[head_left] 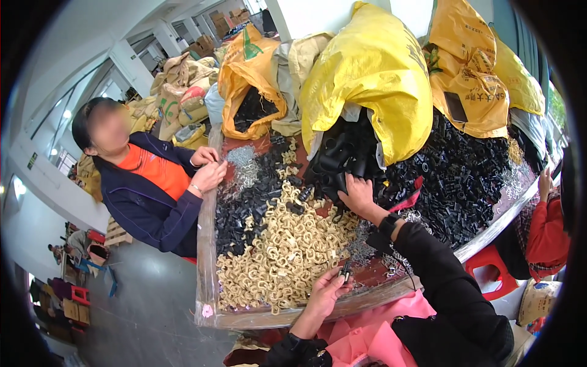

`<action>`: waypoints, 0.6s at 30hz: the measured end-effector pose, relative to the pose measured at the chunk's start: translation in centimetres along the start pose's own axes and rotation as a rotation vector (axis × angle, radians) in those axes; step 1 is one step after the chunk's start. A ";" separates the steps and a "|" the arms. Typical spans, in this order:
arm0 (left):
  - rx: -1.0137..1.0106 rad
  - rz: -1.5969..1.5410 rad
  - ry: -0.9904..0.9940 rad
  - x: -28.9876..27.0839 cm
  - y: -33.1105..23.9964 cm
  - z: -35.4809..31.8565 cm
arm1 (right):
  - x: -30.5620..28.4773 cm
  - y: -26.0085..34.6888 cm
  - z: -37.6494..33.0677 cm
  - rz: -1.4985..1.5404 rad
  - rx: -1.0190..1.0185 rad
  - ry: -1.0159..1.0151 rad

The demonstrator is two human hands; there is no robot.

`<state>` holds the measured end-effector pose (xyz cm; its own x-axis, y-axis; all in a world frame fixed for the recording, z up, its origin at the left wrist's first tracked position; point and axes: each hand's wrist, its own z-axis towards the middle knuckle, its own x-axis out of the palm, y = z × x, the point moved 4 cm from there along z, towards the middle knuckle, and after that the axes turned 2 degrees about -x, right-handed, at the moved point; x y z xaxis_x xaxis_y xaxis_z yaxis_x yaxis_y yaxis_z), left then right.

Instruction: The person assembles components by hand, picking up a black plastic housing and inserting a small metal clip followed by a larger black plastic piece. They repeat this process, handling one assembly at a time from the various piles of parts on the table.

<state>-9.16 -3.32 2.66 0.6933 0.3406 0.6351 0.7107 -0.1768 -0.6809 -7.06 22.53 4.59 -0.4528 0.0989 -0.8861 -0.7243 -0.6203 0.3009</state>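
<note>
My left hand (323, 296), near the table's front edge, is closed on a small black part with a bit of metal (345, 271), pinched between thumb and fingers. Under and beyond that hand spreads a heap of beige curved clips (287, 244). My right hand (359, 196) reaches farther out, fingers apart, its fingertips touching large black tubular pieces (339, 156). These pieces lie at the mouth of a yellow woven sack (373, 79). A dark band (387, 226) circles my right wrist.
A wooden-rimmed table (275, 318) holds small black parts (458, 177), silvery metal pieces (244, 168) and a red strip (411, 197). Orange sacks (244, 67) stand behind. One person (153, 177) works at the left, another (544, 226) at the right beside a red stool (492, 272).
</note>
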 end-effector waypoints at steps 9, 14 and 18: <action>0.047 -0.034 -0.005 -0.2 0.3 -2.0 | -9.9 -2.9 -6.2 0.774 -0.202 0.039; 0.034 -0.049 -0.035 1.0 0.8 -2.4 | -11.2 -4.9 -11.6 1.792 0.442 -0.066; 0.010 -0.001 -0.030 1.9 0.3 -2.0 | -10.1 -2.2 -16.9 1.843 0.573 0.607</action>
<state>-7.37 -4.64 4.37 0.6882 0.3688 0.6248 0.7103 -0.1670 -0.6838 7.89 9.71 6.93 -0.5883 -0.5374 0.6043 0.2020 0.6259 0.7533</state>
